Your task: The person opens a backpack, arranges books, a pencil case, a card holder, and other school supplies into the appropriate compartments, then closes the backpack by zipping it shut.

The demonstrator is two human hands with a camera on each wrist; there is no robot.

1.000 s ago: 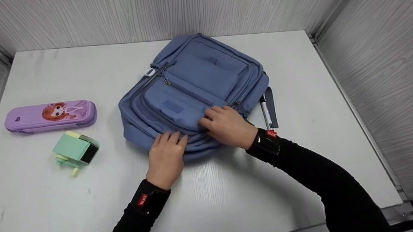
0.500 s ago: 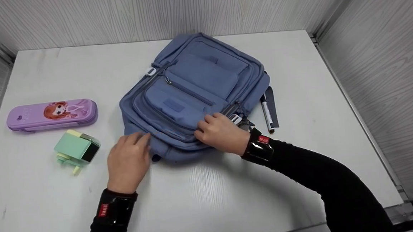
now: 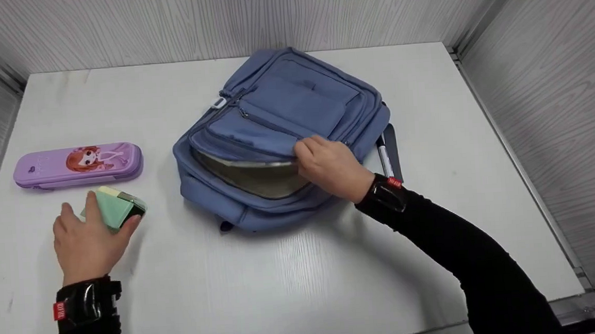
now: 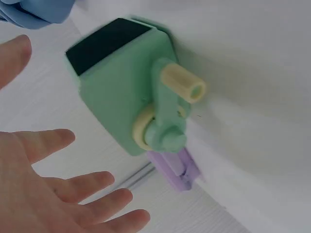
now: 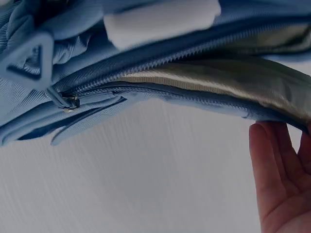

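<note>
A blue backpack [image 3: 294, 110] lies on the table with its main compartment gaping, the pale lining [image 3: 257, 180] showing inside. My right hand [image 3: 336, 170] pinches the upper edge of the opening and holds it raised; in the right wrist view its fingers [image 5: 267, 160] are at the zippered edge. At the left stands a green pencil sharpener [image 3: 114, 206] with a crank and a black panel. My left hand [image 3: 90, 241] is spread beside it, thumb and forefinger on either side. The left wrist view shows a gap between the fingers and the sharpener [image 4: 121, 87].
Behind the sharpener lies a purple pencil case [image 3: 80, 166] with a printed figure on its lid. A marker [image 3: 385, 159] and a dark flat strip [image 3: 392, 148] lie at the backpack's right side. Wood-grain panels [image 3: 237, 21] stand around the table.
My left hand has left the backpack's front edge and moved left to the sharpener, its fingers spreading. My right hand has lifted the flap, so the compartment now gapes.
</note>
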